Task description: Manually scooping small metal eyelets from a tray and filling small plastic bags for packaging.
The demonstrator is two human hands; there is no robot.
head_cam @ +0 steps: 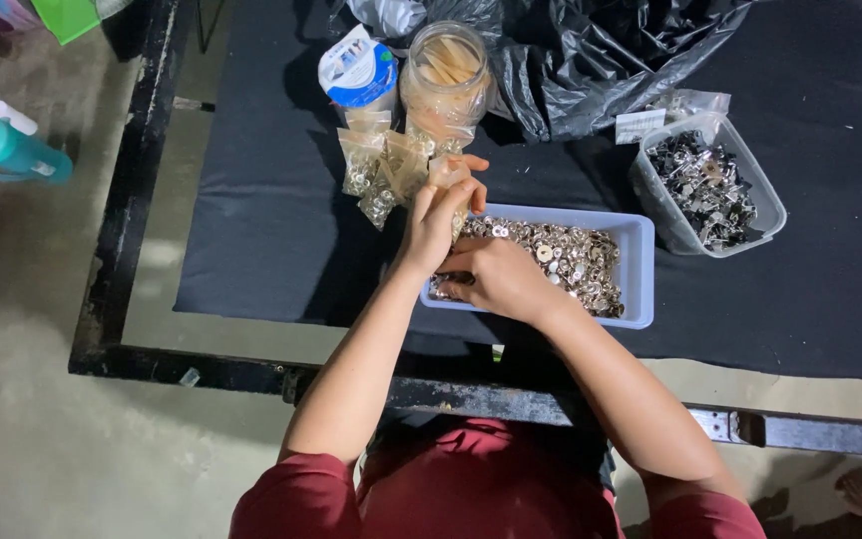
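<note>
Head view: one look down, centre of frame.
Left hand [438,215]: fingers pinched shut on a small clear plastic packet [454,178], held upright above the tray so its mouth faces up.
Right hand [499,280]: curled down into the shiny round metal pieces [561,260]; grip hidden, cannot tell.
Tray: shallow pale-blue plastic tray [641,269], centre, on the dark cloth-covered bench [251,200].
Filled packets [376,165]: heaped just above-left.
Upper right: clear plastic tub of dark metal clips [705,190].

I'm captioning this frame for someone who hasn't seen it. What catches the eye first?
The pale blue tray heaped with shiny metal buttons at centre, with both hands over it: the left hand holds a small packet, the right hand rests in the pile. Behind stands a clear jar.
</note>
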